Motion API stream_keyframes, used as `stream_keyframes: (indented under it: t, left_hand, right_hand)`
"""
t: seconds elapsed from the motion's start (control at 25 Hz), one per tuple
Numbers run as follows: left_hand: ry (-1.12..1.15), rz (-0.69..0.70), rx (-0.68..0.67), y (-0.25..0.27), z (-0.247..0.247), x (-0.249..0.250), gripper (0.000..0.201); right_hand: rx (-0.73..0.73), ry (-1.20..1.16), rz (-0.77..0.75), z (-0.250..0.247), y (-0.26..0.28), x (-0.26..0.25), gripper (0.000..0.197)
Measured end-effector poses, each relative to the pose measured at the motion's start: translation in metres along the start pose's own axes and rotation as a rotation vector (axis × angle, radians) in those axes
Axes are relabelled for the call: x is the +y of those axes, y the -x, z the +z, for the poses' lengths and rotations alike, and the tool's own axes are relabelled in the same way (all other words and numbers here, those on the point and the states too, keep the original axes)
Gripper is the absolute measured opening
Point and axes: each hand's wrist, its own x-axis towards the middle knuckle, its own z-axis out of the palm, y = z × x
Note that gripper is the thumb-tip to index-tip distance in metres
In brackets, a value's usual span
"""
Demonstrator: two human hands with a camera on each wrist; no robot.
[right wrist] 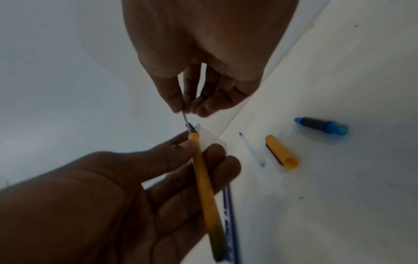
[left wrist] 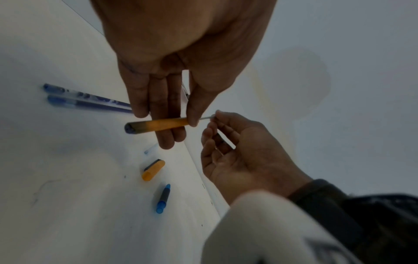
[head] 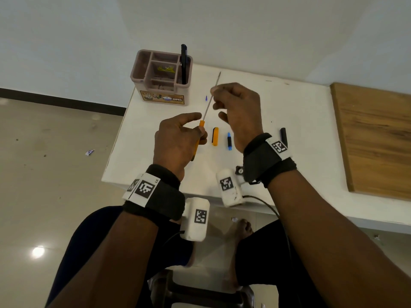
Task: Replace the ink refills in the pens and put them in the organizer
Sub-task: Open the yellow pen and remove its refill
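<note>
My left hand [head: 201,126] grips an orange pen barrel [head: 201,124] between thumb and fingers, above the white table [head: 155,170]. A thin grey refill [head: 209,103] sticks out of the barrel's open end, slanting up and away. My right hand [head: 216,96] pinches the refill partway along, its other fingers loosely curled. In the left wrist view the barrel [left wrist: 158,125] lies across my fingers. The right wrist view shows the refill [right wrist: 185,118] entering the barrel [right wrist: 204,178]. The brown organizer [head: 164,98] stands at the back left with a black pen [head: 183,63] upright in it.
On the table lie an orange cap [head: 215,136], a blue and black pen piece [head: 229,141], a small blue tip [head: 206,98] and a black cap [head: 283,134]. Two blue pens [left wrist: 86,100] lie under my left hand. A wooden board [head: 373,138] is at the right.
</note>
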Motion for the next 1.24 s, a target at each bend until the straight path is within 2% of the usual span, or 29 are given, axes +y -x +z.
stream_keyframes:
  t: [0.08, 0.16, 0.28, 0.48, 0.68, 0.92, 1.12, 1.16, 1.24]
  left_hand:
    - [-0.057, -0.002, 0.055, -0.004, -0.006, -0.002, 0.031]
    - [-0.089, 0.001, 0.087, -0.007, -0.012, -0.005, 0.029]
    - [-0.079, -0.002, 0.091, -0.012, -0.019, -0.008, 0.027]
    - [-0.041, -0.018, 0.092, -0.019, -0.027, -0.010, 0.023]
    - [-0.004, -0.007, 0.097, -0.021, -0.035, -0.011, 0.020]
    - [0.011, -0.006, 0.103, -0.023, -0.038, -0.009, 0.017]
    - [0.040, -0.019, 0.139, -0.022, -0.042, -0.005, 0.018]
    - [0.043, -0.019, 0.151, -0.021, -0.043, -0.004, 0.020]
    - [0.064, -0.018, 0.188, -0.018, -0.046, -0.001, 0.020]
  right_hand:
    - [0.081, -0.099, 0.024, -0.002, -0.013, -0.004, 0.011]
    - [0.132, 0.040, 0.002, -0.004, -0.029, 0.001, 0.012]
    - [0.117, 0.320, -0.025, 0.001, -0.044, 0.014, 0.015]
    - [0.073, 0.548, -0.024, 0.015, -0.061, 0.035, 0.021]
    - [0.046, 0.652, 0.017, 0.027, -0.068, 0.051, 0.021]
    - [0.047, 0.725, -0.015, 0.031, -0.066, 0.051, 0.020]
    - [0.070, 0.727, -0.063, 0.032, -0.055, 0.035, 0.029]
    - [0.042, 0.701, -0.071, 0.034, -0.049, 0.030, 0.029]
    - [-0.126, 0.686, -0.037, 0.046, -0.032, 0.026, 0.027]
